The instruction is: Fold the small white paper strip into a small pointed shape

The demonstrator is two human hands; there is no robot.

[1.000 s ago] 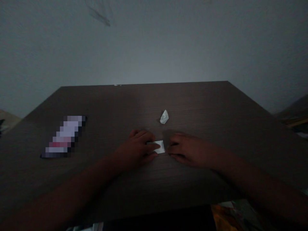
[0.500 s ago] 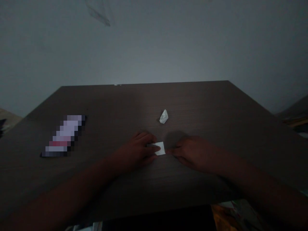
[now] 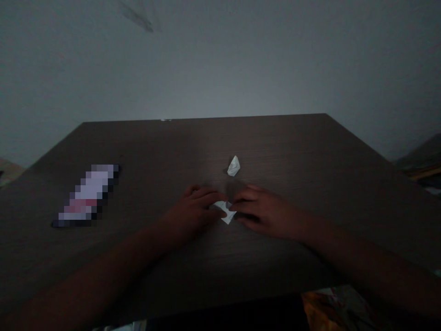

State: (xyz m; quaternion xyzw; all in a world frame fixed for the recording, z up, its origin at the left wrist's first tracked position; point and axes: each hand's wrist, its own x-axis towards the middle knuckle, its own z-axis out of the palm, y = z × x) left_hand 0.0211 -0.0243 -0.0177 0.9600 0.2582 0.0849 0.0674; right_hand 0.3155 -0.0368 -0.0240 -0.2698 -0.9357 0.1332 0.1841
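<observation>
Scene: a dim head-camera view looking down on a dark wood-grain table [image 3: 310,156] against a plain grey wall.
Left hand [image 3: 193,211]: lies palm down at the centre of the frame, fingers curved loosely over the left part of a small white paper [image 3: 226,214], seemingly pinning it flat.
Right hand [image 3: 265,212]: palm down just right of centre, fingertips touching the paper's right edge, apparently folding or creasing it; whether they pinch it I cannot tell.
Small white paper: on the table between the 2 hands, 1 corner pointing toward the lower edge.
Folded white shape [image 3: 234,166]: stands alone just above the hands, apart from them.
Blurred object [image 3: 86,195]: left of the frame, pixelated, unreadable.
Hard to see: low light hides the paper's folds; both forearms run off the bottom; clutter at the lower right is unclear.
</observation>
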